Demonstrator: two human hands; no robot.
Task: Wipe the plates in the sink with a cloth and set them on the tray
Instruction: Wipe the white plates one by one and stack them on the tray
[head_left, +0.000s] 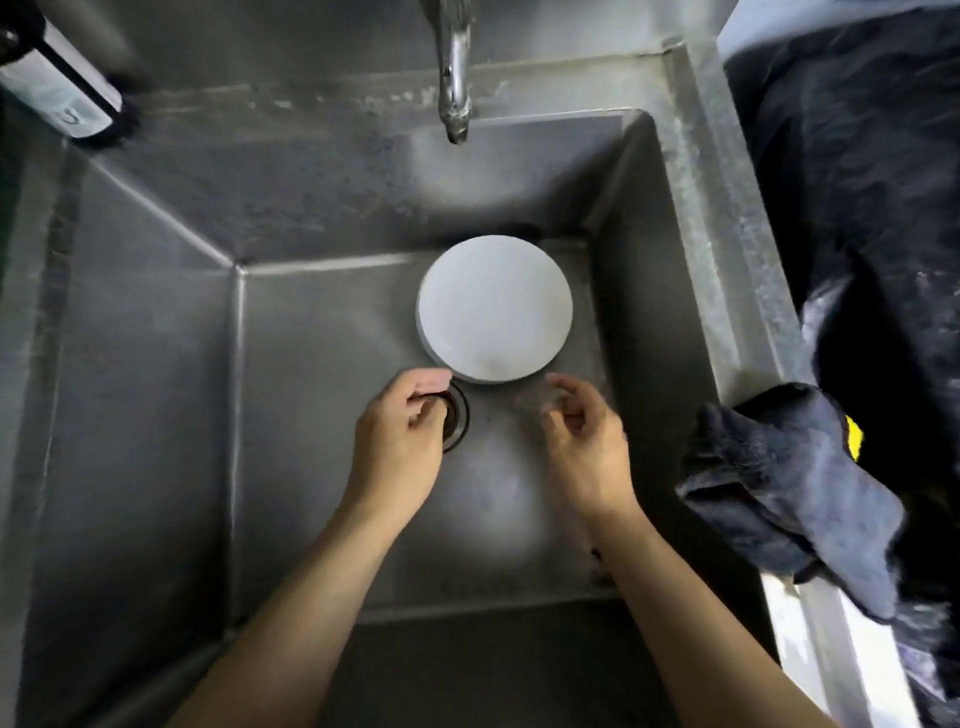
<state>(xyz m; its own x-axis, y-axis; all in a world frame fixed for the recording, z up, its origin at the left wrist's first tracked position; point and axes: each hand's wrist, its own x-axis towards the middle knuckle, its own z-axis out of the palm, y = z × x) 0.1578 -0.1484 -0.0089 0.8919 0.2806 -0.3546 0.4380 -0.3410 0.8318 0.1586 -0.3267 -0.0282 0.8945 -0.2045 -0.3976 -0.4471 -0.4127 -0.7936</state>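
Steel sink (156, 395) holds white plates (494, 309) stacked by its far right corner, not wiped yet. Dark cloth (779, 483) hangs on the right edge, untouched. No tray shows. Left hand (400, 436) and right hand (582, 441) hover loosely curled, grip released.

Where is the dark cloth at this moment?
In the head view the dark cloth is draped over the right rim of the sink, to the right of the right hand, which does not touch it.
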